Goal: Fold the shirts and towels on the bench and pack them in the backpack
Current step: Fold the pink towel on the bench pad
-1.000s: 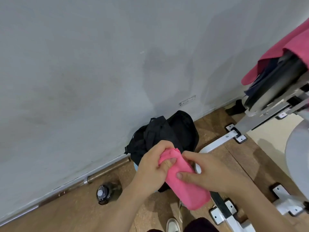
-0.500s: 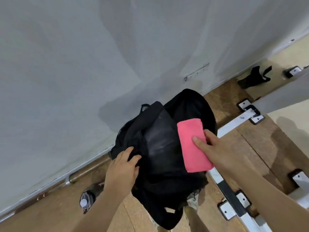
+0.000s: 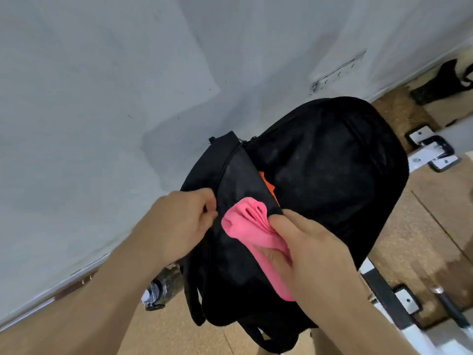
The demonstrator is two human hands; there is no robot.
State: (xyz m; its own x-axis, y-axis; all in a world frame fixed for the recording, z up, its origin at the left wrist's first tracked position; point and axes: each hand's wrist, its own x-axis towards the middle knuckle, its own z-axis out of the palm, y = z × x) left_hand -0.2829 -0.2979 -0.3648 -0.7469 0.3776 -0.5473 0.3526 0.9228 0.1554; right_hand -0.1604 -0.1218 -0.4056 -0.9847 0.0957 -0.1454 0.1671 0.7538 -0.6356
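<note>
Matt black cloth backpack (image 3: 330, 175), soft pink towel (image 3: 245, 226), perhaps microfibre

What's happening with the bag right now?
A person is packing a folded pink cloth into a black fabric backpack near a grey wall. The left hand grips the edge of the backpack's opening and holds it apart. The right hand holds the cloth with its front end at the opening; most of it is outside. Something orange shows inside the backpack.
</note>
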